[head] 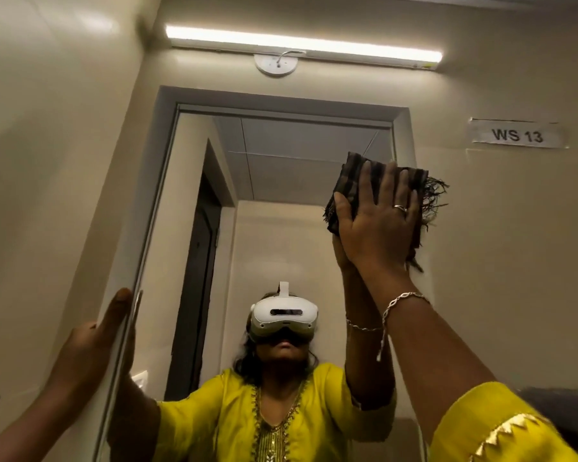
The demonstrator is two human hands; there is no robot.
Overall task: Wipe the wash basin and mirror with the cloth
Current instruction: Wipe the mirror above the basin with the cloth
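Note:
A tall mirror [281, 228] in a grey frame fills the middle of the head view. My right hand [377, 221] is raised with straight, spread fingers and presses a folded dark checked cloth [354, 176] flat against the glass near the mirror's upper right edge. The cloth's frayed fringe hangs off to the right. My left hand [94, 338] rests flat with straight fingers on the mirror's left edge, low down. The wash basin is out of view.
A lit tube light [301, 45] runs above the mirror. A paper label reading WS 13 [516, 135] is on the cream wall to the right. The mirror reflects a person in a yellow top wearing a headset, and a dark doorway behind.

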